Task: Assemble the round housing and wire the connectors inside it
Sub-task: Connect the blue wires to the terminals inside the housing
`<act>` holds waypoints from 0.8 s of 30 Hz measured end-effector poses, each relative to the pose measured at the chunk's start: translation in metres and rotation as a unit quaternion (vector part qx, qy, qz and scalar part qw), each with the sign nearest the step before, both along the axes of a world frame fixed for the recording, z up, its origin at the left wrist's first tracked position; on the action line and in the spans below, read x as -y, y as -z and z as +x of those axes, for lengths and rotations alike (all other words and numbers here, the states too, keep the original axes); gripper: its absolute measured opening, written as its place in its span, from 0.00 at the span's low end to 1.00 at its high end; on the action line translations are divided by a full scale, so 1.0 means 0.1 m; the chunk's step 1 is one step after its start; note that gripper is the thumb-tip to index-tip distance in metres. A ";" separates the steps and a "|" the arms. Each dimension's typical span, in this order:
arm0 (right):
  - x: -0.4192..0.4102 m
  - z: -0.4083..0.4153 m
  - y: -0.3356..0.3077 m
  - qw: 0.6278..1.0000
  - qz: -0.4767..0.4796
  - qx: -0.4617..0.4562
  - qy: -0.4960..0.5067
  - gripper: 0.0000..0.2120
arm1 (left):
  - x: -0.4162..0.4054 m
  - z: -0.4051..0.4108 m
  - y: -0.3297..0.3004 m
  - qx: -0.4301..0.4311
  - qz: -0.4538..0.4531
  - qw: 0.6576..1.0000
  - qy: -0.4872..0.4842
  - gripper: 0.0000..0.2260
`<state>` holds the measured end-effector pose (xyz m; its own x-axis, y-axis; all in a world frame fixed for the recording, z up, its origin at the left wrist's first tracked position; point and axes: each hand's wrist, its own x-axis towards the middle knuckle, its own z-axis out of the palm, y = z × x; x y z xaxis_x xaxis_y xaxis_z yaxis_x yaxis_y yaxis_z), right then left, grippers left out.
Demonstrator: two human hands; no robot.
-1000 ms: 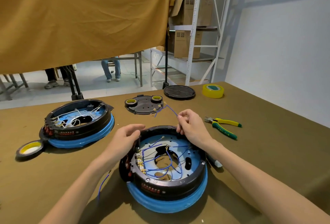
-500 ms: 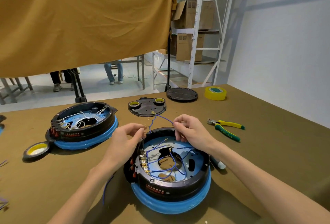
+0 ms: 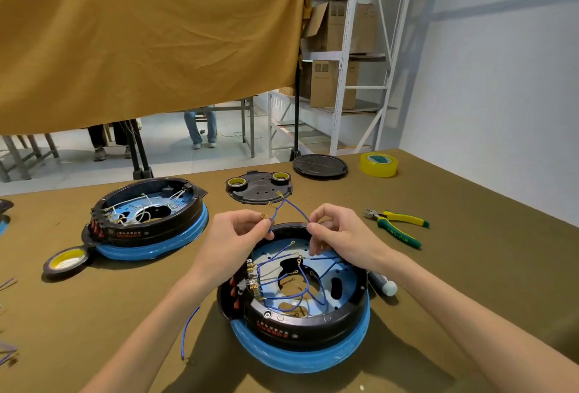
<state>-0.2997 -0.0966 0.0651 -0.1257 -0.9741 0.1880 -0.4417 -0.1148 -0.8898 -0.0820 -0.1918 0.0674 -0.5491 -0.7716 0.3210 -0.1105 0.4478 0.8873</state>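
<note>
both hands' grips [image 3: 238,233] [image 3: 340,237] pinch blue wire [image 3: 293,204] above the round housing [image 3: 300,314].

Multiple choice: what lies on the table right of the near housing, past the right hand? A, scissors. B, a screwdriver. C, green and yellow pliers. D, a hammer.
C: pliers with green and yellow handles lie on the table beyond the right hand.

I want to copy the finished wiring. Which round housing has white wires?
The far-left housing, untouched; the near one by the hands holds blue wires.
</note>
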 end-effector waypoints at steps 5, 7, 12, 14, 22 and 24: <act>0.06 0.12 -0.19 0.998 0.005 0.048 -0.046 0.12 | -0.08 -0.05 0.00 0.018 -0.016 0.999 0.042 0.02; 0.08 0.16 -0.21 0.997 -0.028 0.059 -0.034 0.12 | -0.11 -0.06 0.00 0.002 -0.019 0.999 0.051 0.04; 0.07 0.12 -0.22 0.991 0.023 0.127 -0.024 0.12 | -0.08 -0.02 -0.01 0.039 -0.045 0.995 0.083 0.06; 0.07 0.10 -0.22 0.990 0.051 0.132 -0.030 0.14 | -0.07 -0.01 0.00 0.048 -0.039 0.994 0.095 0.08; 0.00 0.03 -0.23 0.955 0.088 0.273 -0.081 0.13 | -0.05 0.01 -0.02 -0.005 -0.036 0.994 0.104 0.10; -0.02 0.00 -0.23 0.948 0.084 0.295 -0.086 0.12 | -0.05 0.01 -0.03 -0.016 -0.045 0.993 0.104 0.11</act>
